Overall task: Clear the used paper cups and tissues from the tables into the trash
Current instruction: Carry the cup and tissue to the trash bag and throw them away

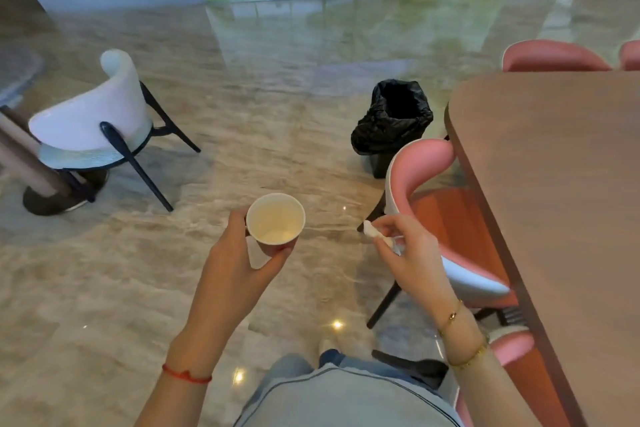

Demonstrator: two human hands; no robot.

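Observation:
My left hand (235,253) holds an empty white paper cup (276,218) upright, its mouth facing up, over the marble floor. My right hand (408,250) pinches a crumpled white tissue (375,232) between thumb and fingers, level with the cup and to its right. A trash bin (393,114) lined with a black bag stands on the floor ahead, beyond both hands and slightly right, its mouth open.
A brown table (554,184) fills the right side, with pink chairs (446,218) tucked along its near and far edges. A white chair (90,121) on dark legs stands at the left beside another table's pedestal base (52,199). Glossy floor lies between me and the bin.

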